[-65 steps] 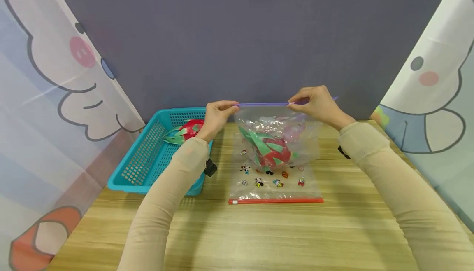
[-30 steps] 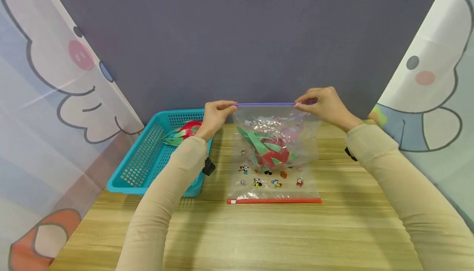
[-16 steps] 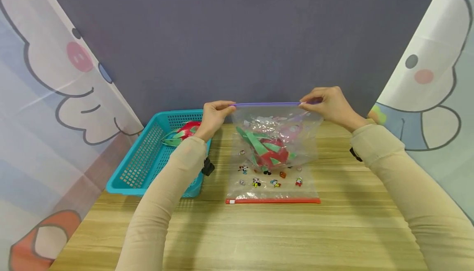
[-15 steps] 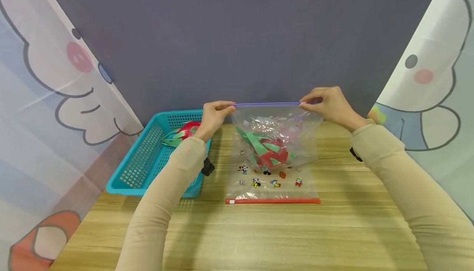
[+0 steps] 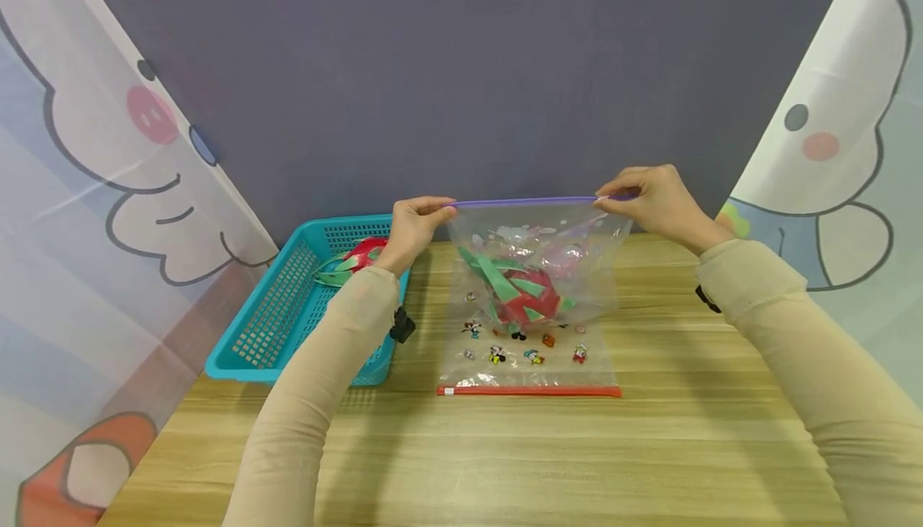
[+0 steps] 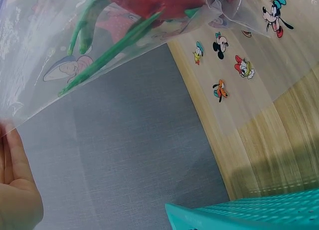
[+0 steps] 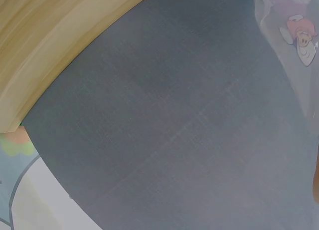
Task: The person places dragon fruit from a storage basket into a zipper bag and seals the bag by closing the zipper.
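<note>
held up over the counter [image 5: 649, 463]: a clear zip bag [image 5: 537, 271], purple zip strip along the top, stretched level between two hands. left hand [image 5: 413, 227] pinching the strip's left end, fingers curled on it; right hand [image 5: 659, 203] pinching the right end the same way. inside the bag, a dragon fruit [image 5: 526, 295], red-pink with green flaps, sagging to the bottom and bulging the plastic. faint pink and white cartoon prints on the bag's film. from the left wrist view, the bag [image 6: 99, 55] filling the upper part, green flaps pressed against the clear wall, edge of film touching the fingers [image 6: 15, 190]. from the right wrist view, only a sliver of bag [image 7: 294, 45] with a cartoon print, fingers barely at the frame edge.

under the held bag, flat on the counter, a second bag [image 5: 530, 363] with a red zip strip at its near edge and small cartoon figures printed on it. just left, a teal basket [image 5: 288, 311] with another dragon fruit [image 5: 353, 259] in it. grey wall behind, cartoon curtains on both sides.
</note>
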The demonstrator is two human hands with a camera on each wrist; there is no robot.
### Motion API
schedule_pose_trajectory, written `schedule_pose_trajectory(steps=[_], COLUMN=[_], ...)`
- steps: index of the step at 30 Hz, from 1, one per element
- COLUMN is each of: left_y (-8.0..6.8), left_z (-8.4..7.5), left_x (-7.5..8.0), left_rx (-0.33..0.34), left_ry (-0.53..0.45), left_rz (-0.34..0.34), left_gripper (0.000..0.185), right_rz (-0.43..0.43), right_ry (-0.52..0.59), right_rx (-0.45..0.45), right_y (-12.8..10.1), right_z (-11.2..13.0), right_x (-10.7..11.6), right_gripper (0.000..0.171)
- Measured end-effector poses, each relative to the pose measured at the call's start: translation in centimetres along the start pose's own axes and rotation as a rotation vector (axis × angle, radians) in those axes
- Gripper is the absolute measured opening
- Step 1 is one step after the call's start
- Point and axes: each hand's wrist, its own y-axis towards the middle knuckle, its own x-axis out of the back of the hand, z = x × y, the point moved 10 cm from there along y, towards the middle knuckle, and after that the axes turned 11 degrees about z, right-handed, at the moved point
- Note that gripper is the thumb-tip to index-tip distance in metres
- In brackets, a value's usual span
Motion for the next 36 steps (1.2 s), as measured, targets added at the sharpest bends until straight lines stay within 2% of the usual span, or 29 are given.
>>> schedule_pose_trajectory(steps=[5, 11, 18, 29, 36], left_y=[-0.1, -0.1, 0.0, 0.2, 0.3], left_z=[0.2, 0.0, 0.0, 0.1, -0.1], left_x=[0.1, 0.1, 0.0, 0.0, 0.1], left_rx=[-0.008, -0.023, -0.034, -0.042, -0.040], left_ry=[0.009, 0.013, 0.020, 0.027, 0.011], left_rz=[-0.001, -0.007, -0.003, 0.011, 0.005], left_gripper=[0.024, 0.023, 0.024, 0.025, 0.024], right_rz=[0.000, -0.007, -0.020, -0.003, -0.020], right_ry=[0.005, 0.130, 0.223, 0.238, 0.216], right_rx=[-0.026, -0.127, -0.182, -0.227, -0.209], right_y=[-0.2, -0.5, -0.9, -1.3, -1.5], right_z=[-0.5, -2.0, -2.8, -3.7, -3.6], right_x=[0.0, 0.2, 0.3, 0.5, 1.1], right_gripper=[0.007, 0.012, 0.018, 0.022, 0.020])
